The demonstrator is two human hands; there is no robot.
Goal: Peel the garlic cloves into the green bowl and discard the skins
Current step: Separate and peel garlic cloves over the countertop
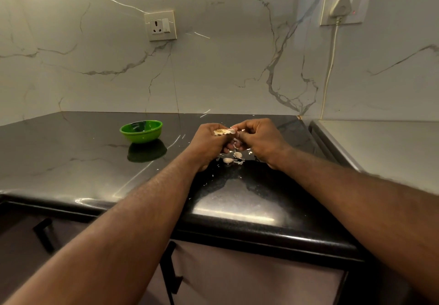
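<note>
Both arms are stretched out over the black desk (95, 143), and the hands meet just past its middle. The left hand (207, 139) is curled round a garlic head (222, 132), gripping it from below so the pale, papery top shows above the knuckles. The right hand (262, 138) sits hard against it, its fingers (248, 131) bent in tight and pinching the near end of that same garlic head. Neither hand is spread at all.

Right under the hands, two loose garlic cloves lie on the desk in their skins: one clove (237, 154) just below the fingertips, the other clove (228, 160) a touch nearer the front edge and to the left. Torn skins (239, 162) lie beside them, with white flecks (212, 176) trailing toward the front of the desk.

The green bowl (141, 136) stands upright off to the left, apart from the hands and closer to the marble wall (225, 67). There's a pale glint inside it, but I can't tell what it holds.

On the wall behind, a socket plate (160, 25) is above the bowl. Further right, a white plug (341, 6) sits in a second plate, its cord (329, 74) dropping to the desk's back corner. A steel surface (380, 148) butts up on the right, and dark cabinet handles (169, 271) show below the desk's front edge.
</note>
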